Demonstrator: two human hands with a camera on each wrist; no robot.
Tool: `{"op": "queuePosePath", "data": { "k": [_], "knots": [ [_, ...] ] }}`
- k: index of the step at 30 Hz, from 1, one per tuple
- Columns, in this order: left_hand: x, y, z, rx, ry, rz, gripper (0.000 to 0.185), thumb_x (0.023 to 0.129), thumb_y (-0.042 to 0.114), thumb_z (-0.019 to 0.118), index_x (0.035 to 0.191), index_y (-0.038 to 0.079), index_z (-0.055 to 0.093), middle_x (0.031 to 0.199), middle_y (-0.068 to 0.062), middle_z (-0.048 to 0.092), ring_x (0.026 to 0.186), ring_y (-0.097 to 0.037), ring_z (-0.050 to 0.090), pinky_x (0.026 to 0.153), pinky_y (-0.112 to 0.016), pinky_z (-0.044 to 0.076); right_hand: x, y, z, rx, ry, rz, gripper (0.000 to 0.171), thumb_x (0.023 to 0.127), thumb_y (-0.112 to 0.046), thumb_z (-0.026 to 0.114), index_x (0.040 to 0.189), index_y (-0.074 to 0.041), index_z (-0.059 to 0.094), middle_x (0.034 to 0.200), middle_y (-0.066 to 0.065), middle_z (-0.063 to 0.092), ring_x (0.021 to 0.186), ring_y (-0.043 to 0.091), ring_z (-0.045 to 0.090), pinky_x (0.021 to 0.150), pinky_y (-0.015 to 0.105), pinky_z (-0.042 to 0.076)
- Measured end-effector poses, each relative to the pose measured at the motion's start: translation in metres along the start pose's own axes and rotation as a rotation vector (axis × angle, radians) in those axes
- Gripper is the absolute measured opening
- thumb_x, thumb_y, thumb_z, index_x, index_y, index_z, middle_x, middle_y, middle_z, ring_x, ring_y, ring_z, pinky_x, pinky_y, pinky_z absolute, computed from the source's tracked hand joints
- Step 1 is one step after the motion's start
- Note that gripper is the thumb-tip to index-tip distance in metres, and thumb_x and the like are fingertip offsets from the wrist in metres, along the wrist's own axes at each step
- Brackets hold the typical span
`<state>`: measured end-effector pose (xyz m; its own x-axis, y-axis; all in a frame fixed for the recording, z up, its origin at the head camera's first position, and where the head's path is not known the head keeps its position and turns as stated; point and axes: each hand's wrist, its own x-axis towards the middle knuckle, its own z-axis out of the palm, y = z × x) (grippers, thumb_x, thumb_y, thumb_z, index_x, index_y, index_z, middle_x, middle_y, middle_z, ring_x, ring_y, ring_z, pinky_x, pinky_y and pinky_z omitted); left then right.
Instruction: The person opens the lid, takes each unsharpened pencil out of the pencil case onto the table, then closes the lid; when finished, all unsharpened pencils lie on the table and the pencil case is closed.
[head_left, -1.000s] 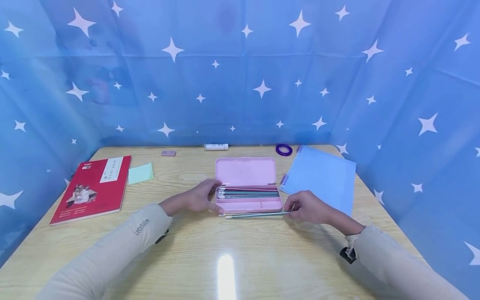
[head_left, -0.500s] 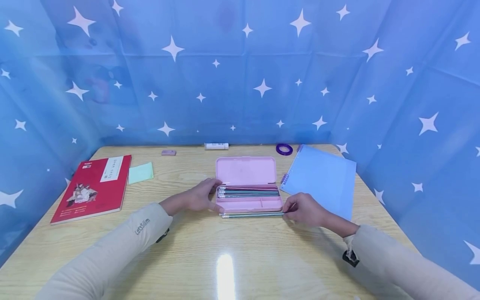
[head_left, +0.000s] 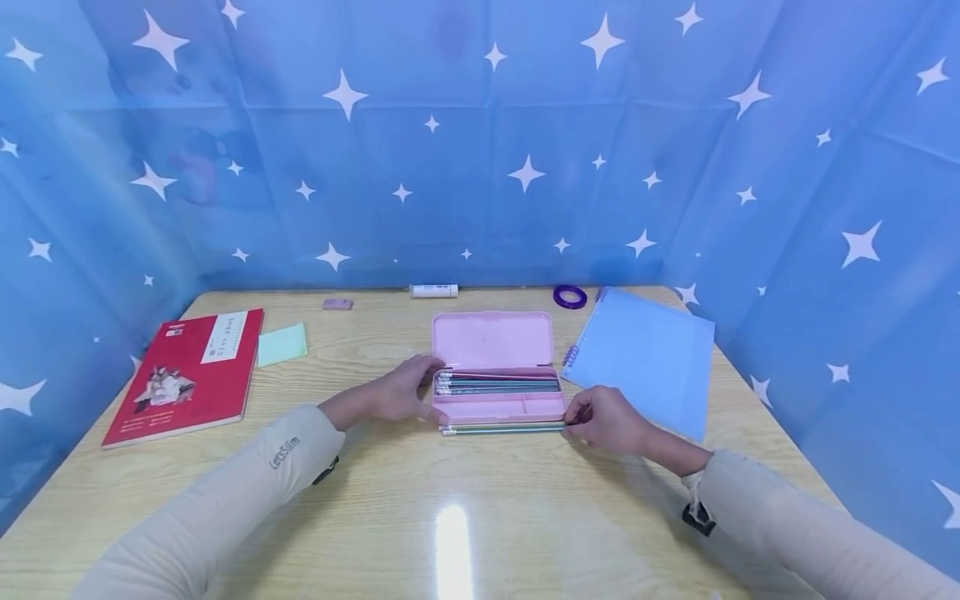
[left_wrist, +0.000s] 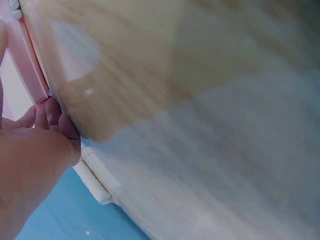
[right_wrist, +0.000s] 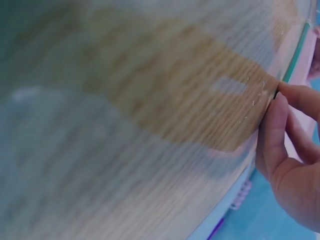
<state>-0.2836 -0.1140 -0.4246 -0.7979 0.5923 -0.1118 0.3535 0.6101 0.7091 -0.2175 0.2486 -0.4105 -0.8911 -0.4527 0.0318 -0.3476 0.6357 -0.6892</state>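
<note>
Hands well apart: my left hand [head_left: 397, 398] grips the left end of the open pink pencil case [head_left: 495, 379]; my right hand [head_left: 609, 419] pinches the tip end of a pencil [head_left: 502, 428] lying on the table [head_left: 465, 517], touching the case's near wall. Risk, as I judge it: that end-only pinch lets it roll or pivot away. Long axis left-right, eraser end left.

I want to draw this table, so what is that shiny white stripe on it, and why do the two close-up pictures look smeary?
Head view: the stripe is lamp glare on the glossy table; everything else is sharp, though the edges bend. Left wrist view: blurred wood, only the left hand reads. Right wrist view: equally soft beside the right hand.
</note>
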Motion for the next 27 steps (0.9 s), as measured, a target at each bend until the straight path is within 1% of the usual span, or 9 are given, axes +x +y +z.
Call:
{"op": "queuePosePath", "data": {
  "k": [7,12,17,19,24,27],
  "knots": [
    [0.0,0.0,-0.001,0.01,-0.004,-0.025,0.104,0.073,0.046,0.086,0.15,0.002,0.032,0.14,-0.013,0.042,0.132,-0.027,0.042,0.114,-0.04,0.033,0.001,0.002,0.001,-0.032,0.026,0.036,0.012,0.081,-0.006,0.08,0.077,-0.006,0.068,0.069,-0.002,0.065,0.053,0.011,0.057,0.049,0.026,0.05],
    [0.001,0.001,-0.001,-0.005,-0.004,-0.029,0.103,0.073,0.046,0.086,0.149,0.002,0.033,0.14,-0.013,0.042,0.132,-0.027,0.042,0.114,-0.04,0.033,0.001,0.004,0.0,-0.021,0.02,0.047,0.012,0.081,-0.007,0.081,0.078,-0.007,0.069,0.068,-0.002,0.064,0.055,0.011,0.057,0.049,0.026,0.05],
    [0.002,0.001,-0.001,-0.011,-0.002,-0.016,0.103,0.073,0.046,0.086,0.149,0.002,0.033,0.14,-0.013,0.042,0.133,-0.027,0.042,0.113,-0.04,0.033,0.001,0.005,-0.007,-0.01,-0.013,0.032,0.008,0.081,-0.006,0.08,0.082,-0.006,0.072,0.072,0.0,0.068,0.058,0.013,0.06,0.051,0.027,0.052],
    [0.002,0.002,-0.001,-0.012,-0.001,-0.01,0.102,0.073,0.045,0.087,0.149,0.002,0.033,0.14,-0.013,0.042,0.132,-0.027,0.042,0.113,-0.04,0.033,0.003,0.006,-0.012,-0.018,-0.028,0.024,0.007,0.081,-0.006,0.08,0.083,-0.005,0.073,0.074,0.0,0.069,0.061,0.013,0.061,0.054,0.027,0.053],
    [0.002,0.003,-0.001,-0.008,-0.001,-0.007,0.101,0.074,0.044,0.087,0.148,0.002,0.034,0.139,-0.013,0.042,0.132,-0.027,0.042,0.113,-0.04,0.033,0.01,0.006,-0.024,-0.039,-0.026,0.0,0.005,0.082,-0.005,0.078,0.085,-0.005,0.073,0.075,0.0,0.069,0.068,0.013,0.063,0.061,0.025,0.052],
    [0.001,0.003,-0.001,-0.002,-0.003,-0.016,0.102,0.073,0.045,0.086,0.149,0.002,0.033,0.139,-0.013,0.042,0.133,-0.027,0.042,0.114,-0.04,0.032,0.016,0.002,-0.027,-0.032,-0.011,-0.011,0.005,0.084,-0.004,0.077,0.087,-0.003,0.073,0.076,0.001,0.068,0.065,0.015,0.063,0.058,0.027,0.053]
  ]
}}
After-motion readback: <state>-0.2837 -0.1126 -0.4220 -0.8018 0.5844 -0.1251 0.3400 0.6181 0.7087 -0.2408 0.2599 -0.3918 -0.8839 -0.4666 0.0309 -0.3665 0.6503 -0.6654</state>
